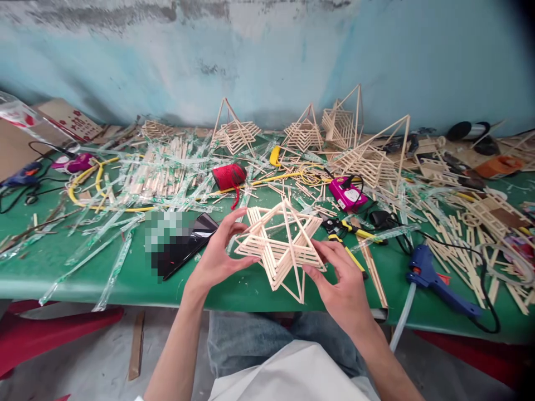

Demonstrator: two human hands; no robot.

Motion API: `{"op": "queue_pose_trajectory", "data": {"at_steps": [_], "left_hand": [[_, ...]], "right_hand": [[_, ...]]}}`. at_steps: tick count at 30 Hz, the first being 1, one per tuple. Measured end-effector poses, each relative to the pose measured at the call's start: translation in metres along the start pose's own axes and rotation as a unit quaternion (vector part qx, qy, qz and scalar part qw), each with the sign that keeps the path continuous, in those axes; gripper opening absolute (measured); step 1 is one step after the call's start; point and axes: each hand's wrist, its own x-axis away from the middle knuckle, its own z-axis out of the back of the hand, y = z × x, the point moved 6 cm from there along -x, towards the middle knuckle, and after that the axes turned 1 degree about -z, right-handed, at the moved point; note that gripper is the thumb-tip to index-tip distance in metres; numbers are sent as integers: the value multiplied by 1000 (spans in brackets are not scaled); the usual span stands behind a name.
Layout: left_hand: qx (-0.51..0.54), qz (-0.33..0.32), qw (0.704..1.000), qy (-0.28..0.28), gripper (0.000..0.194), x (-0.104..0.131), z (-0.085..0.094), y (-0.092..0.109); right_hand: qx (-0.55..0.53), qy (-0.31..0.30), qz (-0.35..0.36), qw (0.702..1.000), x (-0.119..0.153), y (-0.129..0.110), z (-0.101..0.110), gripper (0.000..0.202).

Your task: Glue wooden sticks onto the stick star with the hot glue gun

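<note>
Between my two hands is a star-shaped frame (276, 267) built of stacked thin wooden sticks, with longer sticks crossing it and meeting in a point at its lower side. My left hand (219, 248) grips its left edge, thumb below and fingers above. On the right edge, my right hand (338, 273) pinches the stacked sticks between thumb and fingers. The frame is over the front part of the green table (246, 287); whether it touches the surface I cannot tell. A black phone (188, 245) lies left of my left hand. Yellow-handled pliers (346, 245) lie just beyond my right hand.
A blue glue gun (437, 281) with a glue stick lies at right, its cable beside loose sticks (455, 256). A red thread spool (229, 176), a purple device (348, 193) and plastic wrappers (112, 245) litter the table. Similar stick frames (238, 136) stand along the wall.
</note>
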Motion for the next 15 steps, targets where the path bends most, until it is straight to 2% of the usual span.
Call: {"op": "queue_pose_trajectory", "data": {"at_steps": [5,10,13,15], "left_hand": [[-101,28,994,-22,83,13,-13,-17],[-176,48,982,-57,90,15,-24,-26],[-183,56,979,-76,99,16,-18,-23],[-180,61,978,-90,103,13,-6,-17]], "right_hand": [[23,-9,-26,999,8,34,-7,36],[68,-37,-34,996,20,56,-16,34],[111,-43,-11,993,23,57,-17,31],[133,-49,0,990,24,56,-18,29]]}}
